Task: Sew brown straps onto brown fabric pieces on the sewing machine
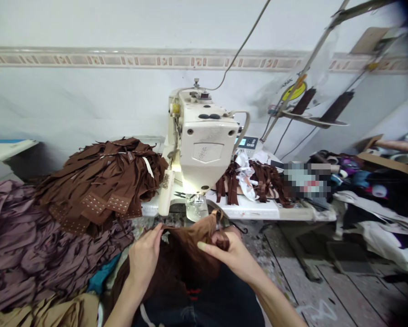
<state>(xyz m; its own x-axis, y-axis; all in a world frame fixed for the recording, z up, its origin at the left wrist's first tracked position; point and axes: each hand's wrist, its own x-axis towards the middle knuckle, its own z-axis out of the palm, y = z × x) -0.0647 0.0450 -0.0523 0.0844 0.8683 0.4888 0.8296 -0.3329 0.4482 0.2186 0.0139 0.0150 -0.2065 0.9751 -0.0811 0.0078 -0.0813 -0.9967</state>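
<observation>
A brown fabric garment piece (190, 243) is stretched between my two hands, in front of the sewing machine and above my lap. My left hand (145, 252) pinches its upper left edge. The right side is gripped by my right hand (233, 250), thumb lying across the cloth, with a small brown strap loop (218, 214) sticking up beside the fingers. Just beyond the cloth stands a white sewing machine (206, 150), its lamp lit around the needle area. Folds hide the exact shape of the garment piece.
Left of the machine lies a heap of brown pieces with hook-and-eye tabs (102, 177), beside mauve fabric (37, 254). Brown straps (265, 179) and white scraps (245, 175) lie on the table's right side. Dark thread cones (336, 106) stand on a rack at upper right.
</observation>
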